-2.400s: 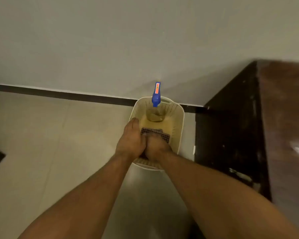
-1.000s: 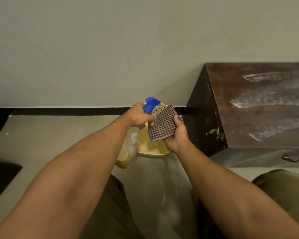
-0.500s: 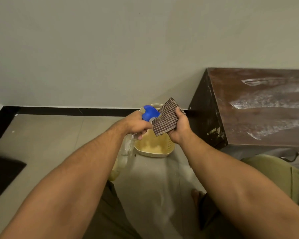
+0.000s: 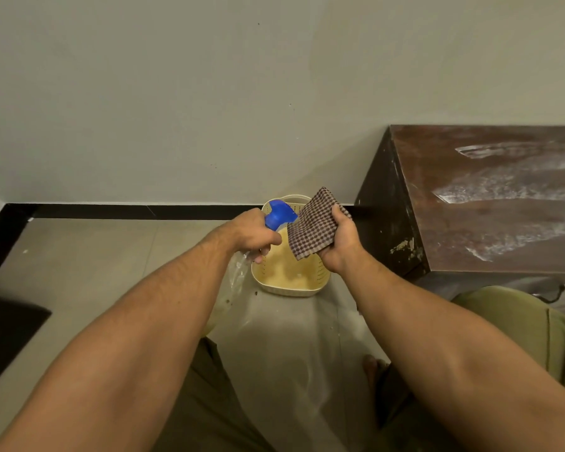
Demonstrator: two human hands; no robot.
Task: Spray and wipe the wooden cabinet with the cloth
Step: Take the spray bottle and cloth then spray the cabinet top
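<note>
My left hand [image 4: 253, 234] grips a clear spray bottle [image 4: 234, 285] by its neck, just below the blue spray head [image 4: 279, 215]. The bottle hangs down beneath my left forearm. My right hand [image 4: 338, 244] holds a brown checked cloth [image 4: 312, 225] up, right beside the spray head. The dark wooden cabinet [image 4: 490, 203] stands to the right against the wall, its top streaked with pale wet marks. Both hands are left of the cabinet and apart from it.
A cream perforated basket [image 4: 289, 287] sits on the tiled floor under my hands, near the wall's black skirting [image 4: 128, 211]. My knees in olive trousers [image 4: 516, 318] are low in view, the right one by the cabinet front. A dark object [image 4: 4, 334] lies at far left.
Both hands have lifted the bottle and the cloth out of the basket and raised them. The cloth has come up beside the spray head, and the view has drawn back from the basket.
</note>
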